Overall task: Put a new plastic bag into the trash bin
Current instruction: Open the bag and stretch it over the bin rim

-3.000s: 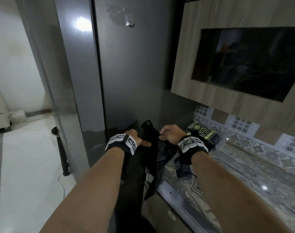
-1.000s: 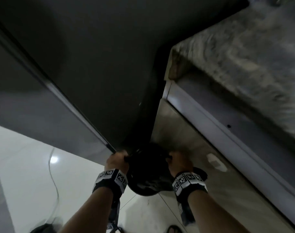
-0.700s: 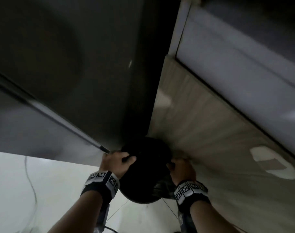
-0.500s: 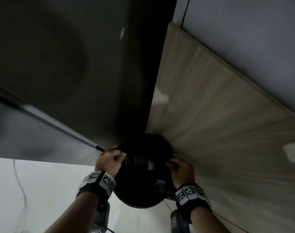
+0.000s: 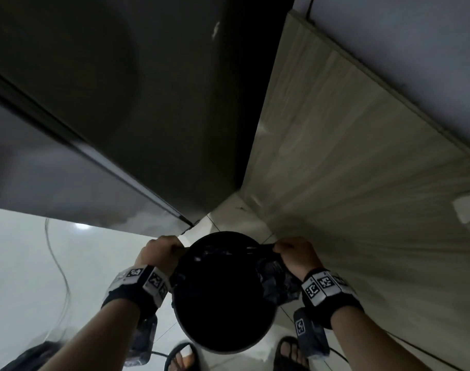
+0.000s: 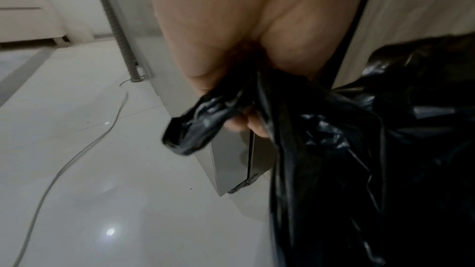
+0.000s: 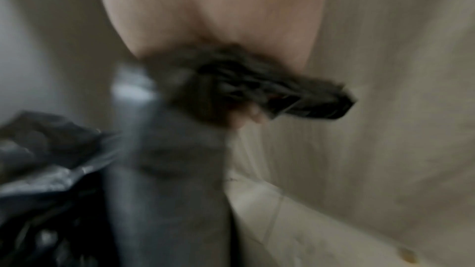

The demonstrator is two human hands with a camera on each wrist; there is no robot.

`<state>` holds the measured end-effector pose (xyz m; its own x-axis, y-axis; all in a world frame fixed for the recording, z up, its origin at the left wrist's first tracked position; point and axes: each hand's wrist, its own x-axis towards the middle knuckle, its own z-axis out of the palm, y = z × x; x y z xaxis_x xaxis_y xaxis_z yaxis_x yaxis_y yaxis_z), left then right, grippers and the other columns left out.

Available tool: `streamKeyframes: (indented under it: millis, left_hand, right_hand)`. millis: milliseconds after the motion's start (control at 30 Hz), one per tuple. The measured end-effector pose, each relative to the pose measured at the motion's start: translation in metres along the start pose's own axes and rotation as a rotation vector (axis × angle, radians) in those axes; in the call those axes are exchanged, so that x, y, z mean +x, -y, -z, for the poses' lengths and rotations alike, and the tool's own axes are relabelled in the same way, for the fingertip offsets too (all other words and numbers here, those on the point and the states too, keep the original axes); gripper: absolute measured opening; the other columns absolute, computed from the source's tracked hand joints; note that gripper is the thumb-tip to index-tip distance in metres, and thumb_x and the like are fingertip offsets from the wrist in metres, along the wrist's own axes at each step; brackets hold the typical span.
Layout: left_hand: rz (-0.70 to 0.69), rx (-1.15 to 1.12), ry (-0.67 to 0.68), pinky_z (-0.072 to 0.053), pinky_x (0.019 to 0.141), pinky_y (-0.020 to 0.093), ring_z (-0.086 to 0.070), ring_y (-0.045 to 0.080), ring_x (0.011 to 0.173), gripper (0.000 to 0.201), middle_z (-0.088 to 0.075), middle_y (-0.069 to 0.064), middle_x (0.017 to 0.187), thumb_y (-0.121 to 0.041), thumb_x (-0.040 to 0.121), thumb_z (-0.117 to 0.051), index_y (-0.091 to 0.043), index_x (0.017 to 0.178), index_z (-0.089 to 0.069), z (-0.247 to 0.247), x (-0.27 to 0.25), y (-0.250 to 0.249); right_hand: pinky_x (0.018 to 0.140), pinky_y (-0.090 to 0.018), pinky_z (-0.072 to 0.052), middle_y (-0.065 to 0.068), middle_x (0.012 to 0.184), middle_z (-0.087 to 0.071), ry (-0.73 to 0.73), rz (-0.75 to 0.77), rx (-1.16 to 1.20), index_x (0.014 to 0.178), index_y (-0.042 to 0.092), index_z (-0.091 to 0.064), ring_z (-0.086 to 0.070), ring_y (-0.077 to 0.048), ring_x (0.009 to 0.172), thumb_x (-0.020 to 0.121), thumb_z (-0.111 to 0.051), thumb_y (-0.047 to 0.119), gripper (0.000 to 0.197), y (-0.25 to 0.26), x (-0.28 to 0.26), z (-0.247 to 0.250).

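A round black trash bin (image 5: 223, 341) stands on the floor between a fridge and a cabinet. A black plastic bag (image 5: 275, 279) is stretched across its mouth, and part of it bunches over the right rim. My left hand (image 5: 162, 250) grips the bag's edge at the bin's left rim; in the left wrist view the fingers (image 6: 246, 123) curl round bunched black plastic bag (image 6: 334, 149). My right hand (image 5: 292, 251) grips the opposite edge at the right rim. The blurred right wrist view shows the plastic bag (image 7: 270, 90) clenched in that fist.
A dark grey fridge (image 5: 121, 103) rises on the left, and a wood-grain cabinet front (image 5: 349, 156) stands on the right. The floor is of white tiles (image 5: 27, 263), with a grey cable (image 5: 59, 266) trailing on it. My sandalled feet (image 5: 183, 357) stand just behind the bin.
I have bent down from the counter to the bin. Both hands have spread the bag's mouth wider over the rim, and the bin has come away from the corner towards me.
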<state>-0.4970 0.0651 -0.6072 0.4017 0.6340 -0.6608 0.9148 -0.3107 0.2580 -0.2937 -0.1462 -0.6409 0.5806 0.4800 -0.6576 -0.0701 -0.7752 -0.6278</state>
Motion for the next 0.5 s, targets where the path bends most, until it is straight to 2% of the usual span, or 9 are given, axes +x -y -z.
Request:
streamKeyframes:
  millis: [67,133,167,200,267,333,400,500]
  left_hand:
    - [-0.021,-0.068,-0.037,-0.052,0.081,0.034,-0.065,0.032,0.093,0.015,-0.071,0.011,0.097,-0.012,0.082,-0.058,-0.018,0.085,-0.071,0.0,0.009,0.002]
    - [-0.055,-0.192,-0.02,-0.053,0.082,0.035,-0.067,0.029,0.089,0.011,-0.072,0.009,0.089,-0.014,0.081,-0.065,-0.02,0.077,-0.072,-0.001,0.017,0.005]
    - [-0.067,-0.262,0.006,-0.053,0.08,0.033,-0.068,0.026,0.085,0.011,-0.072,0.005,0.083,-0.019,0.08,-0.071,-0.025,0.071,-0.072,-0.001,0.022,0.009]
    - [-0.08,-0.327,0.035,-0.052,0.078,0.031,-0.068,0.021,0.081,0.012,-0.072,0.001,0.077,-0.024,0.077,-0.075,-0.028,0.067,-0.072,0.0,0.025,0.013]
    - [-0.129,-0.384,0.065,-0.051,0.075,0.028,-0.068,0.014,0.075,0.012,-0.073,-0.002,0.071,-0.028,0.076,-0.078,-0.028,0.065,-0.074,-0.001,0.032,0.022]
    - [-0.192,-0.37,0.025,-0.052,0.076,0.032,-0.068,0.016,0.075,0.017,-0.073,0.001,0.072,-0.024,0.079,-0.076,-0.028,0.063,-0.073,-0.005,0.041,0.03]
    - [-0.236,-0.381,-0.055,-0.053,0.075,0.036,-0.066,0.021,0.071,0.026,-0.07,0.001,0.068,-0.018,0.081,-0.073,-0.032,0.06,-0.068,-0.013,0.051,0.033]
    - [-0.235,-0.459,-0.145,-0.05,0.07,0.035,-0.059,0.017,0.062,0.035,-0.063,-0.01,0.058,-0.014,0.08,-0.074,-0.033,0.053,-0.064,-0.027,0.067,0.034]
  right_hand:
    - [0.064,-0.031,-0.036,-0.019,0.061,-0.051,-0.036,0.02,0.018,0.053,0.002,-0.052,-0.052,-0.022,0.063,0.082,-0.064,0.015,0.034,0.007,0.007,-0.001]
    - [0.071,-0.032,-0.046,-0.027,0.075,-0.066,-0.029,0.006,0.109,0.067,-0.01,-0.065,-0.064,-0.032,0.077,0.081,-0.07,0.019,0.032,0.011,0.016,0.002]
    - [0.078,-0.033,-0.048,-0.026,0.083,-0.07,-0.009,-0.002,0.161,0.073,-0.01,-0.069,-0.066,-0.033,0.084,0.08,-0.071,0.016,0.027,0.013,0.019,0.003]
    - [0.08,-0.033,-0.049,-0.022,0.085,-0.071,0.003,-0.001,0.18,0.075,-0.007,-0.071,-0.066,-0.031,0.086,0.079,-0.071,0.011,0.019,0.015,0.022,0.005]
    - [0.074,-0.028,-0.047,-0.016,0.08,-0.07,-0.011,0.049,0.107,0.071,0.001,-0.073,-0.064,-0.024,0.079,0.08,-0.07,0.008,0.011,0.012,0.031,0.006]
    - [0.065,-0.025,-0.045,-0.007,0.065,-0.065,-0.058,0.106,-0.015,0.057,0.016,-0.066,-0.059,-0.017,0.067,0.081,-0.07,0.013,0.024,0.006,0.04,0.004]
    - [0.065,-0.029,-0.047,-0.002,0.058,-0.06,-0.094,0.138,-0.07,0.049,0.026,-0.057,-0.058,-0.019,0.064,0.081,-0.071,0.021,0.035,0.002,0.05,-0.003]
    - [0.062,-0.03,-0.041,0.0,0.05,-0.051,-0.176,0.136,-0.228,0.043,0.021,-0.047,-0.054,-0.021,0.06,0.082,-0.069,0.028,0.045,-0.002,0.069,-0.015]
